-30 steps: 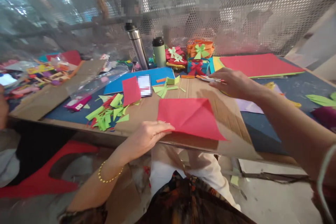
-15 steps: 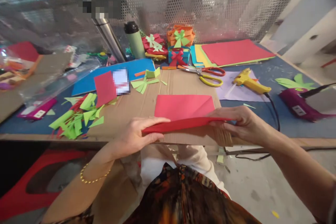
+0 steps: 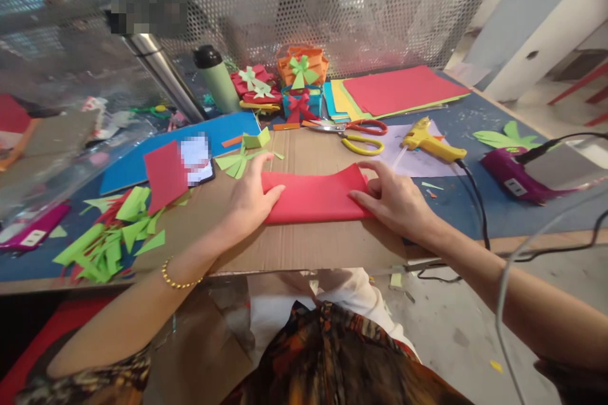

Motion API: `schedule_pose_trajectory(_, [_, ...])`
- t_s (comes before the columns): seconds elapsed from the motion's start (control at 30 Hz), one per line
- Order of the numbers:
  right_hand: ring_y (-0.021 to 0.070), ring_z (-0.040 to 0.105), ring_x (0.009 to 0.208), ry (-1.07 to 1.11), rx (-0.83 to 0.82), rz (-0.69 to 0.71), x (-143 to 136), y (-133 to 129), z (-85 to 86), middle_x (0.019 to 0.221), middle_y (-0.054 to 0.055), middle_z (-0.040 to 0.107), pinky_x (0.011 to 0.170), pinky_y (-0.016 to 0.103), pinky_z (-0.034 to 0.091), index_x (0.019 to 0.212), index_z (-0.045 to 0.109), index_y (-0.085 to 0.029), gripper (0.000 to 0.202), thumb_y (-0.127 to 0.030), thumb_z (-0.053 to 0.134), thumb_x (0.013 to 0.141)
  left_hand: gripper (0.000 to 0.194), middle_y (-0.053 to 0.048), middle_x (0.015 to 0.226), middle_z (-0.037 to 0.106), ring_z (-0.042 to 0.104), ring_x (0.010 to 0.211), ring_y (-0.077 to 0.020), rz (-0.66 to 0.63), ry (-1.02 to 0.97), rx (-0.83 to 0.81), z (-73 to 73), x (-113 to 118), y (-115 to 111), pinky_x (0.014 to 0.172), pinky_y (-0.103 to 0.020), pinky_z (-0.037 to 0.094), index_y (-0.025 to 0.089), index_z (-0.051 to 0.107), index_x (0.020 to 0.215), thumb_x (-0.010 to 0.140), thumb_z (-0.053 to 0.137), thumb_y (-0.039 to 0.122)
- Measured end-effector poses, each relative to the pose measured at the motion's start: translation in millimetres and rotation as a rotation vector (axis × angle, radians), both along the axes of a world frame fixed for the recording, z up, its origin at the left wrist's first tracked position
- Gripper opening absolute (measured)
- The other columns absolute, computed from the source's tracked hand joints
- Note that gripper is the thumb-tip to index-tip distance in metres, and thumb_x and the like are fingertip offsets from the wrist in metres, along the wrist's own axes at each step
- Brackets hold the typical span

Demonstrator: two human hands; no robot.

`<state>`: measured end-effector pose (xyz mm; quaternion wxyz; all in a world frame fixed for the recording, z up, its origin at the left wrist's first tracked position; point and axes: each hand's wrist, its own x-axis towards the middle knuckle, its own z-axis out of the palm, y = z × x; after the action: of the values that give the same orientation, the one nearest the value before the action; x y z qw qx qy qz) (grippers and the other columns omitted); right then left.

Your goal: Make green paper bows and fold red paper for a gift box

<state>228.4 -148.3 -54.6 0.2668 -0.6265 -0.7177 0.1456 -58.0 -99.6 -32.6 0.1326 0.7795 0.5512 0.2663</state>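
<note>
A sheet of red paper (image 3: 313,197), folded over on itself, rests on the brown cardboard (image 3: 285,253) in front of me. My left hand (image 3: 251,199) grips its left end, thumb on the near face and fingers at the back edge. At the right end, my right hand (image 3: 398,199) pinches the paper between thumb and curled fingers. The top right corner stands up slightly. Beyond the paper lie scissors (image 3: 361,145) with red and yellow handles. A yellow glue gun (image 3: 434,140) sits on lilac paper to the right.
Green paper scraps (image 3: 102,247) and a small red sheet (image 3: 166,176) by a phone (image 3: 196,158) lie left. Paper gift boxes (image 3: 303,69), a green bottle (image 3: 218,79) and stacked coloured sheets (image 3: 403,90) stand behind. A purple device (image 3: 513,174) with cables is right.
The near edge of the red paper has gone from raised toward me to folded over onto the rest. Both hands have moved forward with it, and the view has shifted right.
</note>
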Motion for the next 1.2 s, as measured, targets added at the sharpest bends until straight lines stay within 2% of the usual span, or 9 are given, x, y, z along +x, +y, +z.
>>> schedule_pose_trajectory(0.1, [0.0195, 0.055, 0.053, -0.114, 0.063, -0.01, -1.2, -3.4, -6.2, 0.062, -0.003, 0.062, 0.054, 0.029, 0.032, 0.154, 0.041, -0.009, 0.071, -0.041, 0.055, 0.092, 0.059, -0.014, 0.142, 0.065, 0.065, 0.128, -0.0349, -0.054, 0.08, -0.006, -5.3, 6.4, 9.3, 0.11, -0.051, 0.054, 0.018, 0.051, 0.146, 0.089, 0.065, 0.023])
schedule_pose_trajectory(0.2, [0.022, 0.062, 0.058, -0.183, 0.088, 0.001, -2.3, -7.2, -8.8, 0.067, 0.001, 0.068, 0.054, 0.031, 0.032, 0.156, 0.04, -0.01, 0.068, -0.04, 0.048, 0.095, 0.057, -0.013, 0.14, 0.067, 0.063, 0.132, -0.036, -0.098, 0.118, -0.009, -7.0, 7.6, 9.7, 0.114, -0.053, 0.051, 0.019, 0.051, 0.147, 0.091, 0.064, 0.026])
schedule_pose_trajectory(0.37, [0.0231, 0.066, 0.061, -0.245, 0.026, -0.014, -5.3, -12.1, -5.3, 0.068, 0.002, 0.07, 0.055, 0.032, 0.031, 0.159, 0.034, -0.006, 0.072, -0.033, 0.042, 0.093, 0.061, -0.014, 0.151, 0.06, 0.06, 0.136, -0.0322, -0.091, 0.06, -0.023, -4.1, -1.1, 7.4, 0.116, -0.048, 0.051, 0.018, 0.048, 0.151, 0.094, 0.061, 0.035])
schedule_pose_trajectory(0.5, [0.0237, 0.069, 0.066, -0.276, -0.031, -0.049, -7.5, -14.1, -2.0, 0.071, 0.003, 0.072, 0.058, 0.032, 0.031, 0.159, 0.033, -0.004, 0.073, -0.035, 0.041, 0.093, 0.064, -0.013, 0.137, 0.067, 0.069, 0.117, -0.0284, -0.04, 0.103, -0.08, -3.9, -5.1, 6.7, 0.099, -0.044, 0.06, 0.017, 0.044, 0.155, 0.095, 0.056, 0.032])
schedule_pose_trajectory(0.6, [0.0254, 0.07, 0.07, -0.309, -0.087, -0.089, -8.5, -14.0, -0.9, 0.073, 0.004, 0.073, 0.06, 0.033, 0.03, 0.16, 0.032, -0.001, 0.076, -0.036, 0.041, 0.093, 0.064, -0.014, 0.139, 0.066, 0.07, 0.116, -0.0282, -0.021, 0.184, -0.006, -3.9, 0.4, 0.1, 0.096, -0.041, 0.06, 0.018, 0.041, 0.158, 0.096, 0.056, 0.028])
schedule_pose_trajectory(0.7, [0.0263, 0.071, 0.072, -0.314, -0.116, -0.105, -8.2, -14.2, -0.3, 0.076, 0.005, 0.075, 0.061, 0.033, 0.032, 0.163, 0.026, 0.0, 0.081, -0.037, 0.041, 0.093, 0.064, -0.016, 0.14, 0.066, 0.07, 0.118, -0.0308, -0.001, 0.343, 0.08, -1.5, 8.7, -9.0, 0.09, -0.04, 0.059, 0.018, 0.039, 0.159, 0.098, 0.057, 0.025])
schedule_pose_trajectory(0.9, [0.0263, 0.072, 0.072, -0.309, -0.142, -0.117, -6.7, -15.4, 1.1, 0.077, 0.005, 0.075, 0.061, 0.033, 0.032, 0.164, 0.023, -0.001, 0.082, -0.039, 0.042, 0.095, 0.067, -0.017, 0.122, 0.071, 0.075, 0.089, -0.0307, 0.124, 0.647, 0.043, 3.2, 16.9, -15.5, 0.066, -0.036, 0.055, 0.018, 0.037, 0.163, 0.102, 0.059, 0.032])
schedule_pose_trajectory(1.07, [0.026, 0.072, 0.072, -0.33, -0.144, -0.109, -6.9, -14.9, 1.9, 0.077, 0.005, 0.075, 0.061, 0.033, 0.032, 0.164, 0.027, -0.003, 0.079, -0.039, 0.042, 0.095, 0.061, -0.02, 0.131, 0.063, 0.073, 0.076, -0.0256, 0.17, 0.728, 0.058, 5.0, 18.2, -18.7, 0.057, -0.03, 0.047, 0.019, 0.047, 0.158, 0.101, 0.062, 0.038])
schedule_pose_trajectory(1.2, [0.0256, 0.069, 0.066, -0.33, -0.114, -0.107, -5.5, -16.5, -0.1, 0.071, 0.004, 0.073, 0.058, 0.032, 0.032, 0.162, 0.033, -0.005, 0.078, -0.043, 0.042, 0.094, 0.037, -0.021, 0.125, 0.064, 0.073, 0.079, -0.0273, 0.179, 0.77, 0.041, 8.6, 19.5, -23.2, 0.054, -0.031, 0.044, 0.012, 0.068, 0.129, 0.103, 0.06, 0.037])
